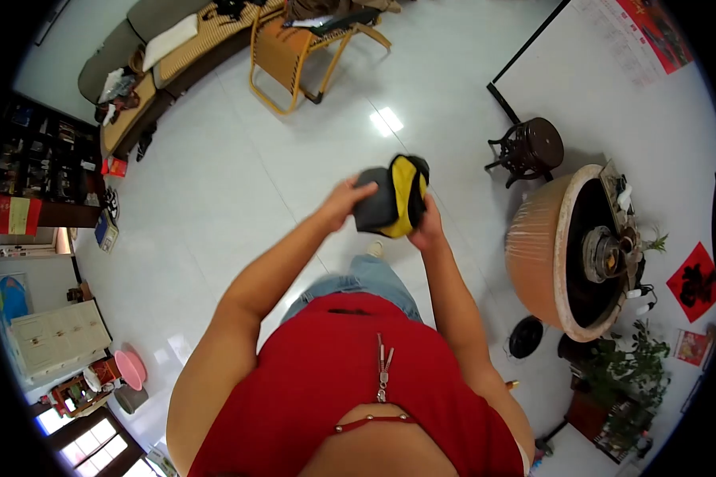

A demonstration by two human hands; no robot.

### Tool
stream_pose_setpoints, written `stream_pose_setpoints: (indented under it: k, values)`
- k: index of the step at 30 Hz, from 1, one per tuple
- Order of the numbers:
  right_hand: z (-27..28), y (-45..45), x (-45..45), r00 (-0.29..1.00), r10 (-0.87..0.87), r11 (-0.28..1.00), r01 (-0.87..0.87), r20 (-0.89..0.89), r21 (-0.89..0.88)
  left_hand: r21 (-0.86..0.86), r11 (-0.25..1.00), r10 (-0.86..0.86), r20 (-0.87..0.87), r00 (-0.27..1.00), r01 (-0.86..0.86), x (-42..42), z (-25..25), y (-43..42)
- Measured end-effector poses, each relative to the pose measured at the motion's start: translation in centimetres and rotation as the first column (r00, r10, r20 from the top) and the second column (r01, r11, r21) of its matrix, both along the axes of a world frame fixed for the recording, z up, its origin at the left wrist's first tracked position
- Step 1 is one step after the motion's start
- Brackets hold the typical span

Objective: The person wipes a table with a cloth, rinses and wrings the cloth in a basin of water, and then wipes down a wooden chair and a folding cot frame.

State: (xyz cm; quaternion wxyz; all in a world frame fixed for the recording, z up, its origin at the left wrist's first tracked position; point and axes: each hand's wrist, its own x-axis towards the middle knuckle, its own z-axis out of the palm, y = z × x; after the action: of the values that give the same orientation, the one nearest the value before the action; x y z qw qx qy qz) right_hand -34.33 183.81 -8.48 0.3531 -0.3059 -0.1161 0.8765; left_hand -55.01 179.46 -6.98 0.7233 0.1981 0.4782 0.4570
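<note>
In front of my body I hold a dark grey and yellow pouch-like item (pixel 378 203) above the floor. Its left part is a plain grey panel, while the right part is bright yellow with black edging. My left hand (pixel 344 202) grips the grey panel at its left edge, thumb on top and the other fingers mostly hidden beneath. On the yellow side, my right hand (pixel 428 226) is closed around the lower right edge, with its fingertips largely out of sight. Whether the item is one folded piece or two parts I cannot tell.
A large round planter (pixel 537 246) with a fountain stands on the right, near a dark wooden stool (pixel 544 143). Ahead is a folding chair (pixel 282 56); a long sofa (pixel 115 60) is at the far left. A black round object (pixel 526 337) lies by the planter.
</note>
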Motion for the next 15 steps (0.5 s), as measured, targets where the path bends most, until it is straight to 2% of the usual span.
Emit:
stream_pose_setpoints:
  k: [2, 4, 7, 10, 11, 14, 15]
  values:
    - [0.3, 4.4, -1.7, 0.997, 0.076, 0.997, -0.076, -0.022, 0.021, 0.066, 0.985, 0.168, -0.155, 0.973, -0.159, -2.1, 1.6, 2.4]
    - [2.6, 8.0, -4.3, 0.971, 0.222, 0.975, -0.222, -0.089, 0.012, 0.082, 0.957, 0.289, -0.23, 0.929, -0.277, -4.3, 2.4, 4.5]
    - [4.1, 12.4, -7.8, 0.941, 0.337, 0.941, -0.337, 0.013, 0.024, 0.075, 0.913, 0.407, -0.268, 0.874, -0.402, -6.6, 3.9, 7.1]
    - [0.4, 16.3, -12.5, 0.865, 0.389, 0.847, -0.471, 0.315, 0.245, 0.093, 0.881, 0.472, -0.237, 0.849, -0.464, -9.6, 4.3, 10.6]
    - [-0.1, 17.9, -14.0, 0.801, 0.424, 0.782, -0.559, 0.422, 0.276, 0.097, 0.878, 0.478, -0.221, 0.85, -0.469, -10.7, 4.4, 11.9]
    - [-1.1, 22.1, -18.1, 0.738, 0.351, 0.844, -0.516, 0.577, 0.147, 0.169, 0.862, 0.504, -0.185, 0.844, -0.477, -14.0, 2.9, 16.5]
    - [-1.5, 23.8, -19.4, 0.755, 0.32, 0.889, -0.449, 0.573, 0.095, 0.169, 0.854, 0.518, -0.189, 0.834, -0.492, -15.2, 3.4, 18.3]
